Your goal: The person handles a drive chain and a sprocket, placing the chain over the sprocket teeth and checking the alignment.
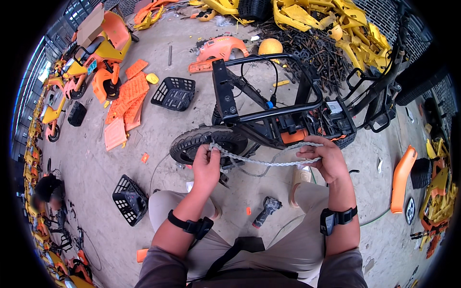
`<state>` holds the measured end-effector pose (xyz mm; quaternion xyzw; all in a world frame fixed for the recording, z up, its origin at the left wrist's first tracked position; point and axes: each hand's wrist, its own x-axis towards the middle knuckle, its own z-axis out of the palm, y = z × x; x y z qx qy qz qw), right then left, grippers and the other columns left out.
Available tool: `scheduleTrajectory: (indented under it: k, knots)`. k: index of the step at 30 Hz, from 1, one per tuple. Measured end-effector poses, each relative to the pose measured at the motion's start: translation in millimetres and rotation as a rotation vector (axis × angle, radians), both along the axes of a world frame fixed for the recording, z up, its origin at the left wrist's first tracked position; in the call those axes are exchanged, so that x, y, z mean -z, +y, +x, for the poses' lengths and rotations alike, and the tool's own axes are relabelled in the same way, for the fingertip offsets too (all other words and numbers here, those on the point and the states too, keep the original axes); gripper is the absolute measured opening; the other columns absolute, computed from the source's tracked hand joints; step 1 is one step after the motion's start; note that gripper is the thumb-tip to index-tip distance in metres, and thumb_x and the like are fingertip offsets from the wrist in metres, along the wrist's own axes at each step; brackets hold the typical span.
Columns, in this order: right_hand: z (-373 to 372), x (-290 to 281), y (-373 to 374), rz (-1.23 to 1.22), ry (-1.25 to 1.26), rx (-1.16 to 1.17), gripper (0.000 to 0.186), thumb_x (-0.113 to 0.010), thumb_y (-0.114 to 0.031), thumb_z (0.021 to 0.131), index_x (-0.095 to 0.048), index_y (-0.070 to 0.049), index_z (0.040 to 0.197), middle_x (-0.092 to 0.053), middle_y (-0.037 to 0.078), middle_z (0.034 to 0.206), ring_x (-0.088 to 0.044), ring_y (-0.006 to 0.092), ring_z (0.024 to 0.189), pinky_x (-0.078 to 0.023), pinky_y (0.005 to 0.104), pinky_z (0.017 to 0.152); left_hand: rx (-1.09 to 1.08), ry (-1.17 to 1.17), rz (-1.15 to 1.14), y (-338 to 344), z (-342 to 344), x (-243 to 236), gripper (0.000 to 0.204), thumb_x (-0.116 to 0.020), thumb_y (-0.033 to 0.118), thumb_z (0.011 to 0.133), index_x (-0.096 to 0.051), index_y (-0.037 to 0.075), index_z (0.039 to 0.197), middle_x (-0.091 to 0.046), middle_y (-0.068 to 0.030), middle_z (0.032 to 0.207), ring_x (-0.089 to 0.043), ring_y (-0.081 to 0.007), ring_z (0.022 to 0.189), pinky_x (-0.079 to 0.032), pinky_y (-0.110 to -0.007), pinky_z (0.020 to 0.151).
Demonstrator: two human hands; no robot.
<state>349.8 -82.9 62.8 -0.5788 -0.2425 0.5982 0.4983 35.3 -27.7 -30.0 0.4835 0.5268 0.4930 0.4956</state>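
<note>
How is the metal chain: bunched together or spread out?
Spread out: the metal chain runs from the left hand across to the right hand, sagging slightly between them.

Dark sleeves (162,269), black forearm straps (179,221)

Silver-grey roller chain (269,164), black scooter frame (276,114), salmon-orange fender (215,48), black grid-patterned basket (180,102), beige trousers (312,211), pale grey floor (96,177)

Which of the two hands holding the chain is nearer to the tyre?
The left hand: it pinches the chain by the tyre, while the right hand holds it farther to the right.
</note>
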Motion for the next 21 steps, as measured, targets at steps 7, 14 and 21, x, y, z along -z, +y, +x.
scheduleTrajectory:
  k: [7, 14, 21]
  knots:
    - [3, 5, -5, 0.086, 0.012, -0.075, 0.046, -0.041, 0.009, 0.079, -0.055, 0.005, 0.123, -0.061, 0.016, 0.118, -0.064, 0.0269, 0.111, -0.055, 0.0351, 0.082, 0.181, 0.247, -0.070, -2, -8, -5, 0.015, -0.054, 0.006, 0.094, -0.060, 0.002, 0.107, -0.056, 0.0007, 0.076, -0.048, -0.0055, 0.066, -0.040, -0.024, 0.059]
    - [3, -6, -11, 0.310, 0.110, -0.154, 0.055, -0.040, 0.013, 0.071, -0.057, 0.001, 0.121, -0.059, 0.013, 0.124, -0.055, 0.0276, 0.124, -0.048, 0.0403, 0.097, 0.488, 0.313, -0.407, -4, -12, 9, 0.026, -0.053, 0.002, 0.088, -0.065, 0.006, 0.110, -0.050, 0.0032, 0.073, -0.043, -0.0052, 0.061, -0.036, -0.023, 0.054]
    - [-5, -6, -17, 0.642, 0.098, -0.158, 0.056, -0.043, 0.017, 0.066, -0.060, -0.001, 0.117, -0.062, 0.014, 0.122, -0.055, 0.0270, 0.123, -0.044, 0.0381, 0.102, 0.735, 0.398, -0.463, -8, -3, 28, 0.027, -0.056, 0.002, 0.087, -0.068, 0.004, 0.111, -0.065, -0.0023, 0.090, -0.058, -0.0114, 0.074, -0.046, -0.026, 0.068]
